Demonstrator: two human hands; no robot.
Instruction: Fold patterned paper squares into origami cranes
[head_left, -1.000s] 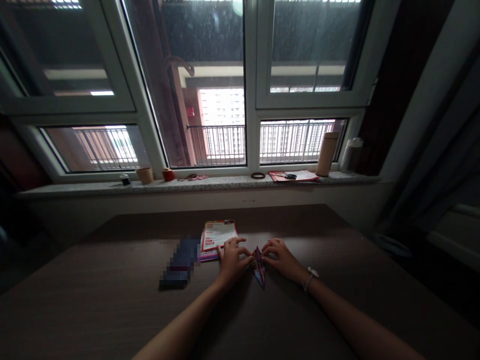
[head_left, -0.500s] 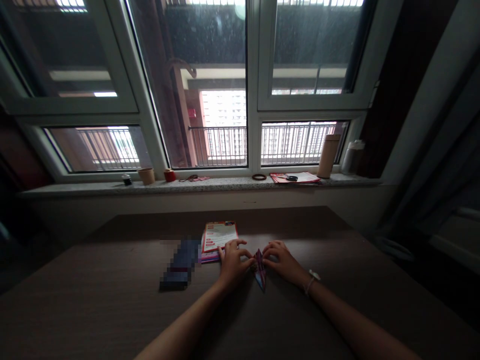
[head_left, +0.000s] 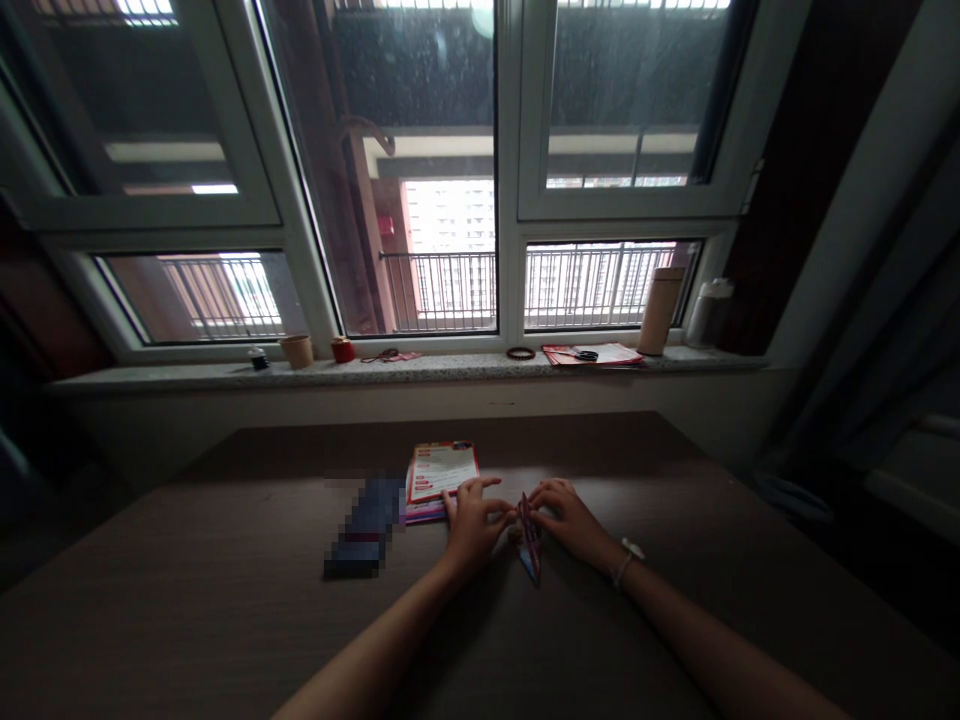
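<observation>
A small folded paper (head_left: 531, 552), narrow and pointed at its near end, stands between my hands over the brown table (head_left: 225, 630). It is patterned in pink, purple and light blue. My left hand (head_left: 478, 525) pinches its far left side between thumb and forefinger, the other fingers raised. From the right, my right hand (head_left: 568, 513) grips the upper part of the same paper with thumb and fingertips. A bracelet with a white piece (head_left: 631, 550) circles my right wrist. Just beyond my left hand lies a stack of printed sheets (head_left: 442, 472) with a red border.
Left of the sheets lies a dark, pixelated flat object (head_left: 365, 530). The windowsill (head_left: 465, 368) carries a paper cup (head_left: 297, 350), a red spool (head_left: 343, 349), a dark ring (head_left: 520, 353), scissors (head_left: 586, 356) on papers, a tan flask (head_left: 660, 312) and a pale bottle (head_left: 708, 312).
The folded paper has turned slightly and appears narrower, seen more edge-on. Both hands keep their hold, with small finger shifts. The whole view has moved a little.
</observation>
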